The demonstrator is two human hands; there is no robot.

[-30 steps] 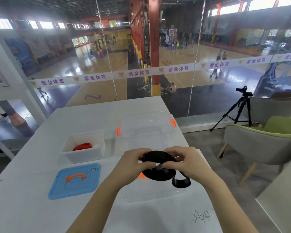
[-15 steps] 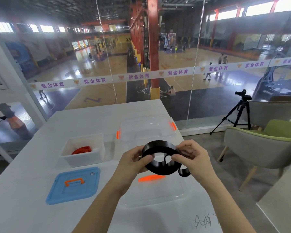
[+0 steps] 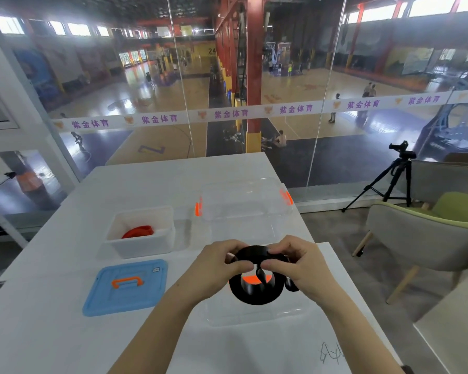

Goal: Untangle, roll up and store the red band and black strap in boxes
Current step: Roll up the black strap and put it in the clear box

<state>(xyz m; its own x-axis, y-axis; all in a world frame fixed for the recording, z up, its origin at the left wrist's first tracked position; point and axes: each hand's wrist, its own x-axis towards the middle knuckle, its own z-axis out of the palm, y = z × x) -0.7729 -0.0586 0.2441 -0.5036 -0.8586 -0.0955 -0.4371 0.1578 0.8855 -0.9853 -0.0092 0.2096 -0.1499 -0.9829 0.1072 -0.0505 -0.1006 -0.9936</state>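
Note:
The black strap (image 3: 254, 292) hangs in loose coils between both hands, above a clear lid (image 3: 257, 314) with an orange handle lying on the table. My left hand (image 3: 216, 263) pinches the strap's upper loop from the left. My right hand (image 3: 297, 263) pinches the same loop from the right, fingertips nearly meeting. The red band (image 3: 138, 231) lies rolled inside the small white box (image 3: 139, 245) at the left. A clear box (image 3: 243, 203) with orange clips stands behind the hands.
A blue lid (image 3: 125, 287) with an orange handle lies flat in front of the white box. The white table (image 3: 52, 333) ends at a glass wall at the back. A green-grey chair (image 3: 427, 238) and a tripod (image 3: 389, 182) stand to the right.
Both hands have come closer together on the strap's top loop, and the coils have dropped lower toward the clear lid. The red band and boxes have not moved.

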